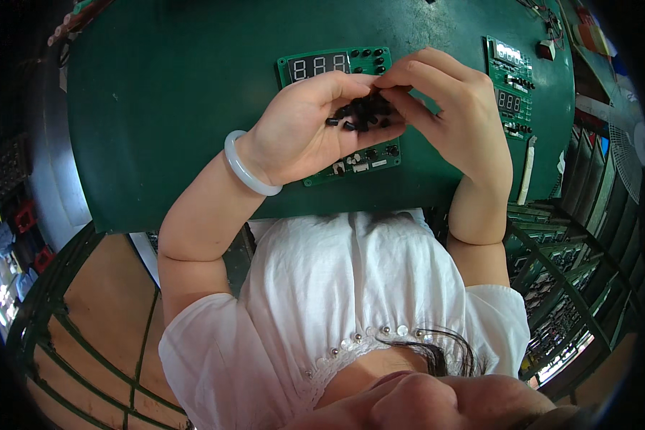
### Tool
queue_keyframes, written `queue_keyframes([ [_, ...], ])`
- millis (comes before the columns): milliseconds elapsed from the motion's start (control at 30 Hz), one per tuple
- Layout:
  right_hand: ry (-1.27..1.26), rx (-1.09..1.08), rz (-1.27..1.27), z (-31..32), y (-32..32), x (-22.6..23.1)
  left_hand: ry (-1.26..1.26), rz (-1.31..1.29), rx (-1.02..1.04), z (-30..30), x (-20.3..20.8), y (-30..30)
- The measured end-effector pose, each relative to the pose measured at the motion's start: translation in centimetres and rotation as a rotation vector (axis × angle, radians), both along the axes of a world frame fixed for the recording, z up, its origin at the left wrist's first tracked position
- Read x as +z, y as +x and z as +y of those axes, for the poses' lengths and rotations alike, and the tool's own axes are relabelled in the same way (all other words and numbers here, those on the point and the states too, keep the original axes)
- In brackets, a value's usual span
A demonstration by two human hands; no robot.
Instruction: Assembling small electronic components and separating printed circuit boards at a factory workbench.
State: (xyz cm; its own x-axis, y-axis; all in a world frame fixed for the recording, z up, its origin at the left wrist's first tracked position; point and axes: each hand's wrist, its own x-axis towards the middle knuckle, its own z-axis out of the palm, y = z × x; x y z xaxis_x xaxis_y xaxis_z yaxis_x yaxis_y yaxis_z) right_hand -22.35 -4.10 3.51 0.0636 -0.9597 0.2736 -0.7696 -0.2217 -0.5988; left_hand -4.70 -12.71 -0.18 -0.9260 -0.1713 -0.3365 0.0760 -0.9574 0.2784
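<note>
Centrally, the left hand (304,129) was cupped palm-up above the green table (165,93), with its fingers curled inward to form a shallow tray. A loose heap of small black button caps (362,115) lay in that palm, against the base of the fingers. The right hand (451,107) was positioned just beside the left, and its thumb and forefinger were brought together over the heap, touching the caps; whether one single cap was pinched between them could not be determined. A pale, translucent bangle (247,172) encircled the left wrist. Directly beneath both hands, a green circuit board (337,68) rested flat on the table; its three-digit display (319,67) and a cluster of black buttons were visible at the far edge, while the middle of the board was hidden by the hands and only a strip of its near edge showed below the left palm. A second, narrower circuit board (510,86) lay on the table to the right, well apart from the first. A white strip (527,172) lay below that second board, near the table edge. The person wore a white short-sleeved top (351,287).
</note>
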Motion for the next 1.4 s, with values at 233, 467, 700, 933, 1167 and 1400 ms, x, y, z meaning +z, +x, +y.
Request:
queue_keyframes([
  [233, 0.020, -0.020, -0.120, 0.0, 0.2, -0.7, 0.010, 0.073, 0.013, -0.1, -0.9, 0.1],
  [467, 0.142, 0.058, -0.601, 0.7, -3.0, -1.3, -0.250, -0.023, -0.018, -1.5, 0.6, 0.2],
  [700, 0.239, 0.086, -0.434, 0.6, -4.4, -2.5, -0.777, -0.243, 0.181, -2.5, 1.1, 0.7],
  [933, 0.344, 0.118, -0.281, 0.3, -3.7, -2.8, -0.712, -0.190, 0.073, -3.3, 0.3, 1.7],
  [1167, 0.311, 0.195, -0.204, 0.4, -2.8, -2.4, -1.155, -0.364, -0.043, -3.5, 0.9, 1.6],
  [1400, 0.250, 0.211, -0.151, 0.2, -2.3, -2.9, -1.158, -0.369, -0.121, -3.2, 1.4, 1.7],
])
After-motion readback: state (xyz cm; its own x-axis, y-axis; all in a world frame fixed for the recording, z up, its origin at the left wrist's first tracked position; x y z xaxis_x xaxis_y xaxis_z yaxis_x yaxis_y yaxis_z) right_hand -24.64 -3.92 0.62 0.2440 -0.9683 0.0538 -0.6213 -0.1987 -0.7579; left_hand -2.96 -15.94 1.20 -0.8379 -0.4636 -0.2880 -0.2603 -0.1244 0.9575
